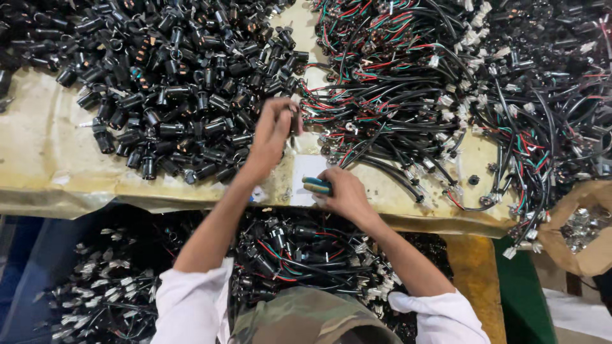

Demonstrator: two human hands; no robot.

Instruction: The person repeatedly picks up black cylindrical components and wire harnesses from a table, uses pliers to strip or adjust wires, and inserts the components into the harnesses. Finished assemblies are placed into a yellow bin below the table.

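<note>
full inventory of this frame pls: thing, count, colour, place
black cylindrical parts: a large pile, black, table upper left
wire harnesses: a tangled heap, black with red and green leads, table right
table cover: one, yellowish, over the bench
white card: one, white, front edge between the hands
finished assemblies: many, black, bin below the table
brown bag: one, right edge, metal bits inside
left hand: grip on a small black part at the pile's edge
right hand: grip on a teal-handled tool
</note>
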